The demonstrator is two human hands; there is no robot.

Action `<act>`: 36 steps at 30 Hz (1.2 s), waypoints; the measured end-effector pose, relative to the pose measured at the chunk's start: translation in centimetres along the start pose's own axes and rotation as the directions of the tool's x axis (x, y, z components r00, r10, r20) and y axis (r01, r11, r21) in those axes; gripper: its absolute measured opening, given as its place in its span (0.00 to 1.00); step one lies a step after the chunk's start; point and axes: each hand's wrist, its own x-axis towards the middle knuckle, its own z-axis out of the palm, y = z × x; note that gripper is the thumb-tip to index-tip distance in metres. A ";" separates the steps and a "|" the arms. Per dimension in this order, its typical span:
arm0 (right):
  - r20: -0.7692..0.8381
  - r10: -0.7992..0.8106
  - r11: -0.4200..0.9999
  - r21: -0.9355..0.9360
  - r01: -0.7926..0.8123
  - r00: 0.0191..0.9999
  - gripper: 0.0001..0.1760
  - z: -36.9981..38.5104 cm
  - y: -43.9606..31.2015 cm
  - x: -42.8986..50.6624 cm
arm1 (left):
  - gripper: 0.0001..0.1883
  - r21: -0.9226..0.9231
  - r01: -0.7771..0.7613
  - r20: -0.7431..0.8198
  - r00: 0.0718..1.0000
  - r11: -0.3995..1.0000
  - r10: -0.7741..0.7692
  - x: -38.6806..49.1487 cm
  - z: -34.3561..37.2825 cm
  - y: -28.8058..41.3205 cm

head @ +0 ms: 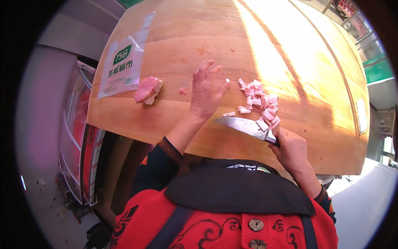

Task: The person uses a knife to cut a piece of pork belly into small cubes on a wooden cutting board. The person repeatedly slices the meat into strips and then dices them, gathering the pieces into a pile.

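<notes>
My right hand (289, 148) grips the handle of a kitchen knife (244, 126), its broad blade lying low over the wooden tabletop (174, 119) with the tip towards the left. Several small pieces of pale pink meat (256, 101) lie in a loose heap beyond the blade, some touching it. My left hand (206, 87) is over the wood left of the heap, fingers apart, with a tiny pale scrap at the thumb tip. Further left sits a larger chunk of raw meat (149, 90), pink with a pale fatty side.
A printed clear plastic bag (124, 65) lies flat at the far left of the table. Small meat scraps (182, 91) dot the wood. A white card or paper (361, 116) is near the right edge. Left of the table stands a glass-fronted display case (74, 124). Bright sunlight crosses the far right.
</notes>
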 end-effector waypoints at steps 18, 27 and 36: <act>-0.051 0.175 0.972 0.170 -0.164 0.983 0.18 0.8 -0.8 -1.6 | 0.48 -0.348 0.532 -0.147 0.783 0.772 -0.605 -4.5 -12.2 -22.5; 0.047 0.272 0.901 0.338 -0.272 0.961 0.19 1.9 -1.7 -2.5 | 0.39 -0.818 0.542 0.115 0.483 0.193 -0.868 -10.2 -18.3 -31.4; 0.370 0.164 0.861 0.399 -0.316 0.914 0.21 2.9 -3.2 -0.3 | 0.32 0.031 0.644 -0.074 0.764 0.764 -0.641 -5.6 -13.7 -25.4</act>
